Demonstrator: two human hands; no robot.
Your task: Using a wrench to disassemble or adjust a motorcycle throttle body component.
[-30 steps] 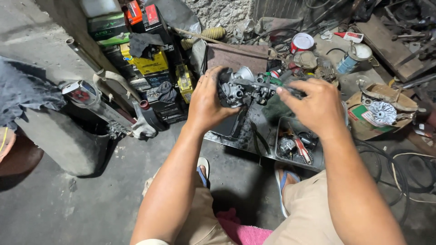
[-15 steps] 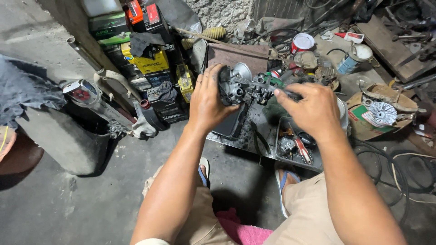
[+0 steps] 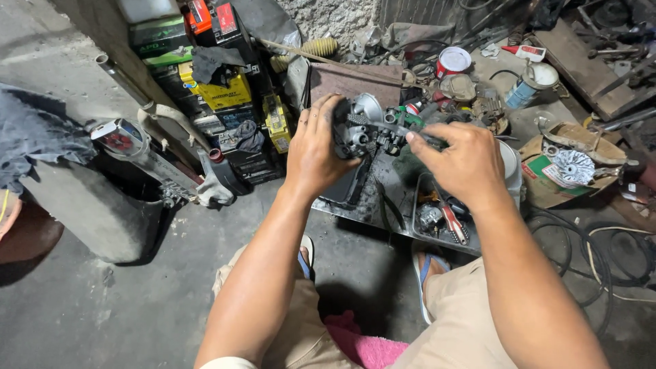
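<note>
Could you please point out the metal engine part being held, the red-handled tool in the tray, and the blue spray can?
Metal engine part (image 3: 362, 130): head view, on its grey body between the hands.
Red-handled tool (image 3: 454, 224): head view, on the handle.
Blue spray can (image 3: 521, 94): head view, on its side.

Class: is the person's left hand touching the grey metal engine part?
Touching. The head view shows the left hand wrapped around the grey metal engine part, fingers pressed against its side.

A flat metal tray (image 3: 383, 205) lies on the grey floor. Inside it sits a red-handled tool (image 3: 454, 224). Left of the tray stand stacked batteries (image 3: 219, 89). Behind the tray is a round can (image 3: 452, 60). Right of the tray sits a cardboard box (image 3: 547, 179).
</note>
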